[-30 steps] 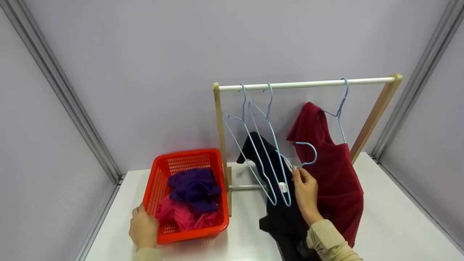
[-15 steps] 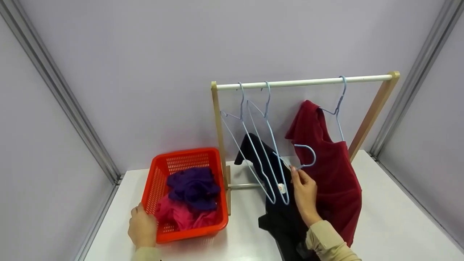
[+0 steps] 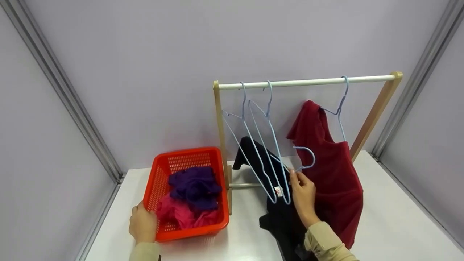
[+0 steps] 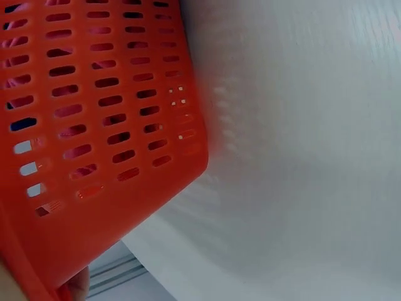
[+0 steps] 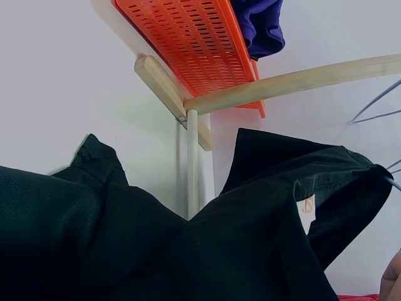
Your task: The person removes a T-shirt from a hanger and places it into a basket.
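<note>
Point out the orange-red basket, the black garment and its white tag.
Orange-red basket [image 3: 195, 232]: head view, on its near rim.
Black garment [image 3: 284, 222]: head view, on its body below the hanging hangers.
White tag [image 5: 307, 212]: right wrist view, on the middle of its visible face.

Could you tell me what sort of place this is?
Probably a work booth: plain panels with metal corner rails stand behind and beside a white table, which bears a clothes rack and a red basket.
</note>
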`<state>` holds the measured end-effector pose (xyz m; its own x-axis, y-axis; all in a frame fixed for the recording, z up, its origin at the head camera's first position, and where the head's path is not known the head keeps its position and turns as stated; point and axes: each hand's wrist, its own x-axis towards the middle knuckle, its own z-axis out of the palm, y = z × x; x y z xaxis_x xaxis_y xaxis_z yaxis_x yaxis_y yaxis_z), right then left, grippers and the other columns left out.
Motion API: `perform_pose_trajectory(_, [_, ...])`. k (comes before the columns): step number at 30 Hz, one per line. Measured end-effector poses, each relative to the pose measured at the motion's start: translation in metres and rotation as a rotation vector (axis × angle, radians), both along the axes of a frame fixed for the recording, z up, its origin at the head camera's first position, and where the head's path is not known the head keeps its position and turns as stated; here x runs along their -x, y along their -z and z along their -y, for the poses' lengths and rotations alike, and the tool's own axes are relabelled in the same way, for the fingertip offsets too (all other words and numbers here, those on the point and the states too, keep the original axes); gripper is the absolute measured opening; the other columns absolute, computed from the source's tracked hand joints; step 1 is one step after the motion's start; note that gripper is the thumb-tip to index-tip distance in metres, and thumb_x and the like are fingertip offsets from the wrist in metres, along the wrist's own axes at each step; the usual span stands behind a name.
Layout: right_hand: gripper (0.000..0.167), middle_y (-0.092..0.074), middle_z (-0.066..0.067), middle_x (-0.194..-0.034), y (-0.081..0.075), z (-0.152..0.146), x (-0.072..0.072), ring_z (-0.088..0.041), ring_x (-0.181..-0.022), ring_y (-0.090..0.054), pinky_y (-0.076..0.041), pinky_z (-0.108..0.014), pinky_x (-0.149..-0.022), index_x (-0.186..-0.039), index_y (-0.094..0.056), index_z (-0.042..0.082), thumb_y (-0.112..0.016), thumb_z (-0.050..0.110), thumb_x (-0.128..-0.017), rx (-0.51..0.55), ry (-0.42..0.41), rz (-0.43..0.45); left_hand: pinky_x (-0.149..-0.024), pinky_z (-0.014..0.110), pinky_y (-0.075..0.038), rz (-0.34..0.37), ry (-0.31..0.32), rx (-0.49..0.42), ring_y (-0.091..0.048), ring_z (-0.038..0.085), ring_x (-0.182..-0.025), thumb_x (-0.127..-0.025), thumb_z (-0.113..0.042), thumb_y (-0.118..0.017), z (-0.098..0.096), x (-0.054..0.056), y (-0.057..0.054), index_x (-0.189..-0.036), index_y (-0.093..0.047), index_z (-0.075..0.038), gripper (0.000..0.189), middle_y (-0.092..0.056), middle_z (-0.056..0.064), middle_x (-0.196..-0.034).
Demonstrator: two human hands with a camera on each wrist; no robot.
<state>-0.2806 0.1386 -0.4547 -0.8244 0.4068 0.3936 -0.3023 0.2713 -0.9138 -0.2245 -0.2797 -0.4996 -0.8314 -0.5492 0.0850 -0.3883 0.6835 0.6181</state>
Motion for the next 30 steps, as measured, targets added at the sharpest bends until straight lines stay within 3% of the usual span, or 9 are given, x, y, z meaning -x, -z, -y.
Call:
perform_pose_trajectory(5, [0.025,-0.061,-0.016,-0.069,-0.014,0.005,-0.01,0.0,-0.059,-0.049,-0.04,-0.013,-0.058,-0.081,-0.066,-0.007,-0.057,0.011,-0.094,-0.005,-0.003,0.002,-0.083,0.062,-0.043,-0.006,0.006,0.033,-0.051,0.059,-0.1,-0.089,-0.013,-0.048,-0.004,0.007,-0.018,-0.116,-0.051,0.017,0.041,-0.054,0.039,-0.112])
perform_pose_trajectory(7, [0.024,-0.061,-0.021,-0.07,-0.022,0.007,-0.016,0.0,-0.059,-0.049,-0.04,-0.013,-0.058,-0.082,-0.067,-0.009,-0.057,0.009,-0.094,-0.006,-0.003,0.002,-0.083,0.062,-0.042,-0.071,0.002,0.067,-0.051,0.058,-0.1,-0.089,-0.013,-0.049,-0.013,0.013,-0.025,-0.112,-0.053,0.017,0.039,-0.055,0.04,-0.111])
perform_pose_trajectory(10, [0.025,-0.06,-0.024,-0.071,-0.03,0.01,-0.023,-0.001,-0.059,-0.05,-0.04,-0.012,-0.059,-0.082,-0.066,-0.011,-0.057,0.009,-0.094,-0.007,-0.001,0.007,-0.088,0.061,-0.041,-0.213,0.003,0.098,-0.051,0.055,-0.104,-0.088,-0.009,-0.052,-0.034,0.024,-0.035,-0.119,-0.054,0.014,0.038,-0.056,0.036,-0.116])
perform_pose_trajectory(16, [0.023,-0.061,-0.021,-0.069,-0.033,0.011,-0.025,-0.003,-0.06,-0.051,-0.041,-0.012,-0.059,-0.083,-0.068,-0.009,-0.058,0.009,-0.093,0.0,-0.005,0.009,-0.093,0.054,-0.043,-0.425,0.113,0.129,-0.056,0.045,-0.106,-0.088,-0.006,-0.056,-0.086,0.042,-0.047,-0.118,-0.061,0.003,0.032,-0.063,0.025,-0.116])
perform_pose_trajectory(19, [0.024,-0.061,-0.02,-0.068,-0.032,0.011,-0.025,-0.001,-0.059,-0.051,-0.041,-0.013,-0.058,-0.08,-0.067,-0.009,-0.058,0.01,-0.093,0.001,-0.008,0.017,-0.092,0.051,-0.046,-0.47,0.192,0.159,-0.058,0.04,-0.105,-0.088,-0.008,-0.059,-0.109,0.046,-0.049,-0.115,-0.065,-0.001,0.028,-0.065,0.02,-0.111])
perform_pose_trajectory(24, [0.022,-0.062,-0.016,-0.068,-0.029,0.011,-0.023,0.001,-0.06,-0.05,-0.04,-0.012,-0.059,-0.087,-0.068,-0.011,-0.058,0.008,-0.093,-0.015,-0.034,0.024,-0.089,0.047,-0.048,-0.506,0.309,0.232,-0.06,0.034,-0.105,-0.088,-0.012,-0.062,-0.141,0.048,-0.05,-0.113,-0.068,-0.008,0.026,-0.067,0.011,-0.109])
perform_pose_trajectory(30, [0.019,-0.047,0.004,-0.06,-0.004,0.006,-0.005,0.001,-0.056,-0.041,-0.034,-0.015,-0.054,-0.091,-0.073,-0.003,-0.061,0.013,-0.092,0.009,-0.041,0.029,-0.083,0.043,-0.05,-0.633,0.394,0.375,-0.061,0.029,-0.098,-0.084,-0.011,-0.068,-0.168,0.051,-0.046,-0.105,-0.072,-0.011,0.022,-0.069,0.008,-0.103])
